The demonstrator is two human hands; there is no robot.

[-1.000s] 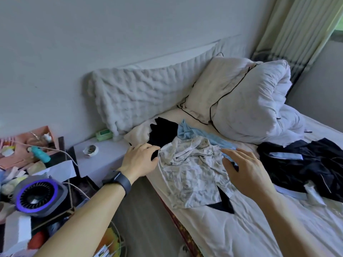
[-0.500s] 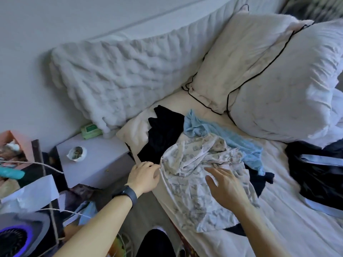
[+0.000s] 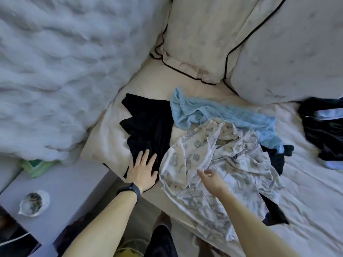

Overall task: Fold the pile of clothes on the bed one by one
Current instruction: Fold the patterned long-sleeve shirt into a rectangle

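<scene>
My left hand [image 3: 143,169] lies flat, fingers straight, on the black garment [image 3: 148,127]. My right hand [image 3: 211,179] touches the crumpled printed shirt [image 3: 194,206], which runs lengthwise from 12 to 6 o'clock; I cannot tell if it grasps.

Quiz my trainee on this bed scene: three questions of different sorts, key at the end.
1. True or false: the left hand lies flat on the black garment.
2. Which item is the right hand touching? A. light blue knit B. patterned white garment C. pillow
3. What is strapped just behind the left hand?

Key: 1 true; 2 B; 3 a dark band.
</scene>
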